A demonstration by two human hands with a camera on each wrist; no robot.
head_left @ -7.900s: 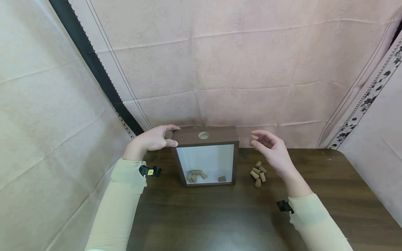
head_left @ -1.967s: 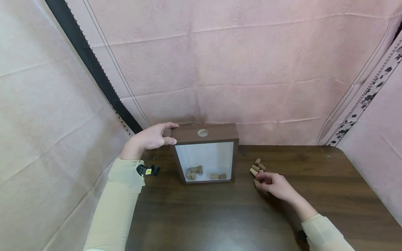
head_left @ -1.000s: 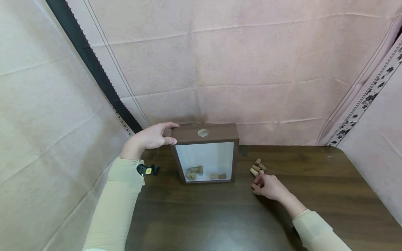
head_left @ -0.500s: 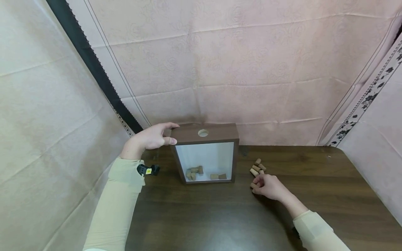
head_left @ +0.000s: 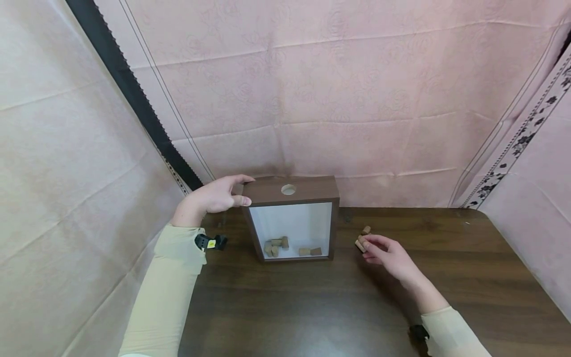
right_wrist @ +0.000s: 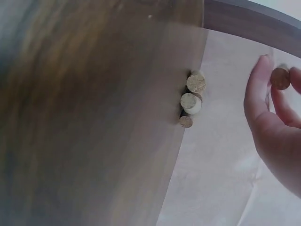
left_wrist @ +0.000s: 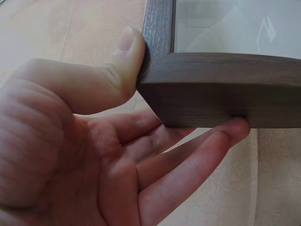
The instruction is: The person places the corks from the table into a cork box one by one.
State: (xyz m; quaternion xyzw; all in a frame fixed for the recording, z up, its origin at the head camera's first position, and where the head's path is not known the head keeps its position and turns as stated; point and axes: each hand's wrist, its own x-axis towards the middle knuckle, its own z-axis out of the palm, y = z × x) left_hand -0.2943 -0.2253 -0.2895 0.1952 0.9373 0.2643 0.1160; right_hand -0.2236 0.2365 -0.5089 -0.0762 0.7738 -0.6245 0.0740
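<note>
My left hand [head_left: 214,196] grips the top left corner of a brown wooden frame box [head_left: 312,190] with a clear front. In the left wrist view its thumb lies on the front edge, with the fingers behind the frame [left_wrist: 211,106]. The box stands upright; a round hole [head_left: 288,189] opens in its top. Several corks [head_left: 274,246] lie on its floor inside. Between thumb and fingers, my right hand [head_left: 394,260] pinches a cork [right_wrist: 281,78], close over the table. A few loose corks [right_wrist: 189,102] lie just beyond, partly hidden by that hand in the head view.
Dark wood table [head_left: 290,307] supports the box and corks. Pale cloth [head_left: 357,99] hangs behind the table's back edge, with more at both sides. A black wrist camera [head_left: 209,242] sits at the left cuff.
Compared with 7.9 s ago, one more cork lies inside the box at the right. My right hand has risen slightly from the table, pinching a cork. The left hand keeps its grip.
</note>
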